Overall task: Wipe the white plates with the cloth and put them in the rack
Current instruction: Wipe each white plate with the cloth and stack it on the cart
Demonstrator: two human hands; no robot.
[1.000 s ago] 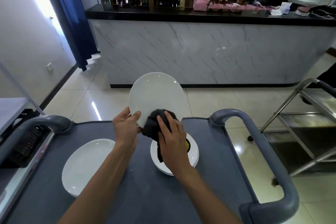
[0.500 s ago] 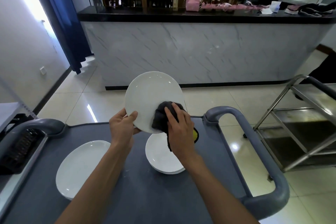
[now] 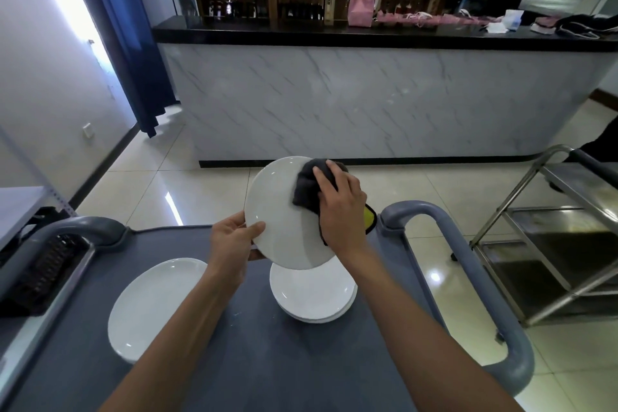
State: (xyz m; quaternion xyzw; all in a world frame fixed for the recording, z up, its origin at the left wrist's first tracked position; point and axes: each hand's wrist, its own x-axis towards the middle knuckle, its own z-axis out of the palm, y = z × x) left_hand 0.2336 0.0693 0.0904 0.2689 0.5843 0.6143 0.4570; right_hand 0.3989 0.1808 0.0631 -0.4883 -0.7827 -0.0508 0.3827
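- Above the cart (image 3: 234, 361), a tilted plate (image 3: 284, 227) was mid-wipe; none seemed racked yet.
- The right hand (image 3: 339, 207) clutched the cloth (image 3: 306, 187) against its upper face.
- The left hand (image 3: 230, 241) pinched its lower left rim.
- A stack (image 3: 312, 294) and a lone plate (image 3: 153, 304) lay on the cart, apparently waiting.

Left hand (image 3: 234, 237) pinching, thumb forward; right hand (image 3: 339, 207) pressing, fingers (image 3: 322, 177) spread
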